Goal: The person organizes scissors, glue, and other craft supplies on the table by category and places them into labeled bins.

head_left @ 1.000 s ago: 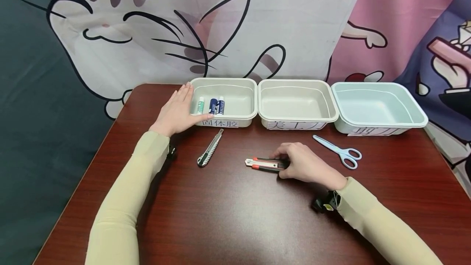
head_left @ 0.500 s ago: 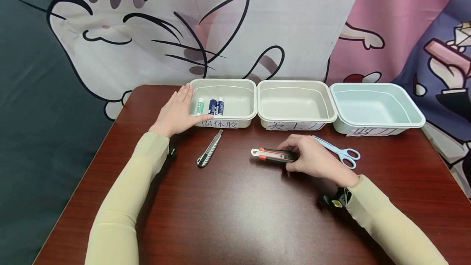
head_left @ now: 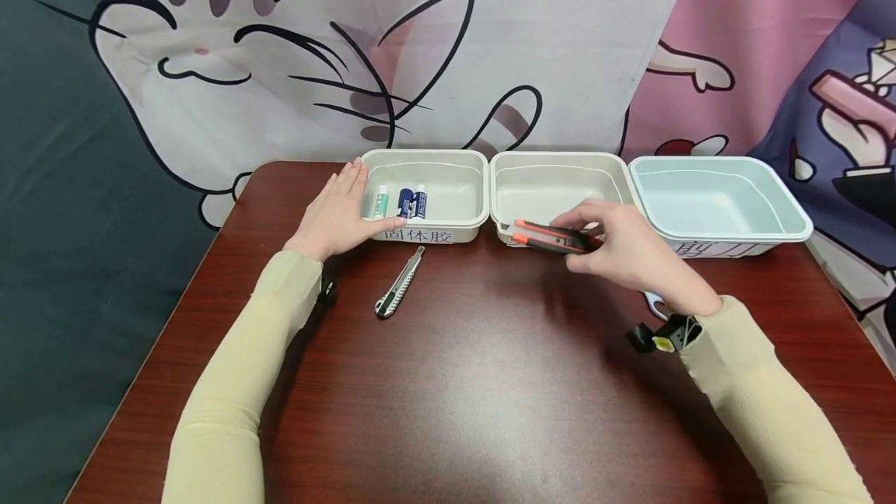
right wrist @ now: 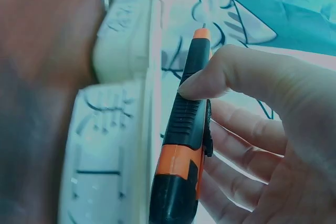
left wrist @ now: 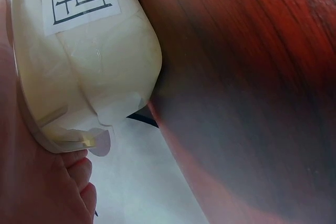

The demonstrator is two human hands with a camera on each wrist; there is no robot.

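Observation:
My right hand (head_left: 616, 247) pinches a black and orange utility knife (head_left: 549, 236) between thumb and fingers, above the front rim of the middle white bin (head_left: 619, 169). In the right wrist view, the thumb presses the ridged side of the knife (right wrist: 184, 114). My left hand (head_left: 336, 212) rests with straight fingers on the left corner of the left white bin (head_left: 455, 155), thumb along its front rim. That bin holds a green-and-white glue stick (head_left: 381, 202) and two blue glue sticks (head_left: 418, 202). A silver and black utility knife (head_left: 399, 284) lies on the table in front.
A light blue bin (head_left: 742, 239) stands at the right end of the row. Light blue scissors (head_left: 654, 303) lie mostly hidden beneath my right hand. Paper labels with writing (head_left: 420, 236) face the front. A printed curtain (head_left: 574, 37) hangs behind the dark red table (head_left: 448, 411).
My right hand has lifted the black and orange utility knife off the table and carried it forward and right to the middle bin, covering most of the scissors. The left hand stays put.

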